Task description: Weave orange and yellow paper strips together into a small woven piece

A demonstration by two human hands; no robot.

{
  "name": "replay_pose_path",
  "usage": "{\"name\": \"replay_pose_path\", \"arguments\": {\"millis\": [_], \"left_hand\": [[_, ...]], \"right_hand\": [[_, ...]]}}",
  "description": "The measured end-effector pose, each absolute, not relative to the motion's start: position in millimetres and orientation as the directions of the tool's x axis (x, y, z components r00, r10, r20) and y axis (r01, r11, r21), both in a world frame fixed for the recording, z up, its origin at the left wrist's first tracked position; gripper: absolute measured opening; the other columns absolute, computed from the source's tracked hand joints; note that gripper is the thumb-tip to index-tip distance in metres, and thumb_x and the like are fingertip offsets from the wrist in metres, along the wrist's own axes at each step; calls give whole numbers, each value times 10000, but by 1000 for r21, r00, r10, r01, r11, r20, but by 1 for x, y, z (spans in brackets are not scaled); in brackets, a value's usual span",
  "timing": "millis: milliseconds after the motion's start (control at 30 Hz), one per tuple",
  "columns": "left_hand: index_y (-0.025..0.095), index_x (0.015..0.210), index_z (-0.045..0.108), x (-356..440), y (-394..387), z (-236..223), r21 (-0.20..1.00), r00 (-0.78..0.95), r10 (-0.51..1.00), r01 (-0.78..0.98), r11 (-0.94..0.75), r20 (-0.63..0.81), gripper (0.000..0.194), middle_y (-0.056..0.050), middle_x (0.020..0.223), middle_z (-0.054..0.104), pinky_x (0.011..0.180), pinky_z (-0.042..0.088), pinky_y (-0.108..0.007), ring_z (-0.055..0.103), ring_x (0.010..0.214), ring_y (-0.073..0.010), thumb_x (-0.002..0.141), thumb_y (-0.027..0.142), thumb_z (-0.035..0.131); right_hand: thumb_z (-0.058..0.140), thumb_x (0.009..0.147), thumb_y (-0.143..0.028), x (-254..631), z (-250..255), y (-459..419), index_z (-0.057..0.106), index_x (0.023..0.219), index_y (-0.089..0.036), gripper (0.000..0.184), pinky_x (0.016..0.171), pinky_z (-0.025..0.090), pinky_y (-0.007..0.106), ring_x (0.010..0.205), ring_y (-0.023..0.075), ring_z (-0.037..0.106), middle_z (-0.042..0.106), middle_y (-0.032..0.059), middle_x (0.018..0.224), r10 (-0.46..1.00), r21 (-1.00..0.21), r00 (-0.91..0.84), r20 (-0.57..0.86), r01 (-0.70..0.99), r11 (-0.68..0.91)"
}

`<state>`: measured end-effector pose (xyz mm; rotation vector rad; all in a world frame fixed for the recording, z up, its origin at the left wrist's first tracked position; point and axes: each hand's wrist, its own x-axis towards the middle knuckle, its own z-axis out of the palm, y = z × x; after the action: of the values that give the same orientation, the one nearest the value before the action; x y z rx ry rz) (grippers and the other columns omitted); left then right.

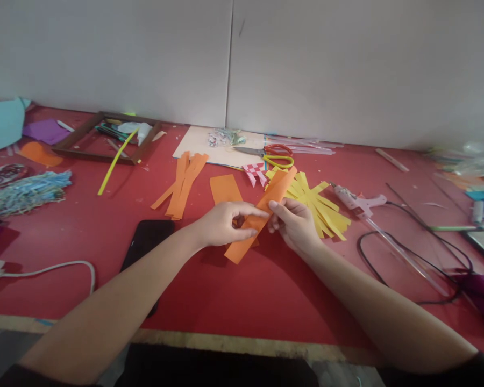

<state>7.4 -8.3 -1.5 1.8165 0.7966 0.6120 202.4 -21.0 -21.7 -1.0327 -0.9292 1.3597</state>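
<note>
Slanting between my hands is a folded-looking orange paper strip (279, 184), held just above the table. My right hand (298, 223) pinches it near the middle, thumb on top and fingers curled beneath. From the left, my left hand (221, 223) grips the lower half, with the thumb and a finger lying over the paper and other fingers partly hidden. Behind the left hand lies another orange paper piece (226, 189). A bunch of yellow paper strips (318, 207) spreads out beyond the right hand. Several cut orange strips (184, 185) lie further left.
Scissors (280, 156) rest on a cream sheet (191, 145) at the back. A glue gun (357, 201) with a looping black cord (361, 247) occupies the right. A phone (155, 236) lies under my left forearm. A wooden frame (80, 153) holds tools at left.
</note>
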Motion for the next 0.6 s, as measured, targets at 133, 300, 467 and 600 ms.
{"name": "replay_pose_path", "arguments": {"millis": [133,300,467,600], "left_hand": [[223,1212,686,8,-9,-2,928,655,754,246,-280,54,423,-40,1001,685,592,396,-229,434,641,-90,790,244,696],[220,1246,668,9,-9,-1,928,659,750,245,-281,54,450,-43,1002,690,587,392,-224,434,634,-85,795,216,675],[217,1274,653,9,-10,-2,939,655,756,245,-240,23,484,-46,995,688,577,382,-226,411,621,-81,790,220,681],[233,1297,634,9,-10,-2,945,645,764,249,-213,2,525,-56,1083,673,591,401,-229,418,635,-83,774,225,690]], "right_hand": [[879,620,-399,202,-22,-21,555,510,-185,403,344,446,199,349,64,427,520,-48,410,998,-947,24,-60,-317,-49],[873,631,-392,202,-22,-21,559,512,-182,396,343,445,193,349,60,425,515,-51,411,997,-945,27,-66,-324,-54],[864,648,-375,202,-23,-21,562,524,-185,378,354,451,197,352,62,427,518,-53,417,997,-946,23,-71,-318,-60],[859,654,-365,203,-23,-20,573,534,-182,361,371,453,191,372,61,436,517,-52,425,997,-940,34,-71,-337,-55]]}}
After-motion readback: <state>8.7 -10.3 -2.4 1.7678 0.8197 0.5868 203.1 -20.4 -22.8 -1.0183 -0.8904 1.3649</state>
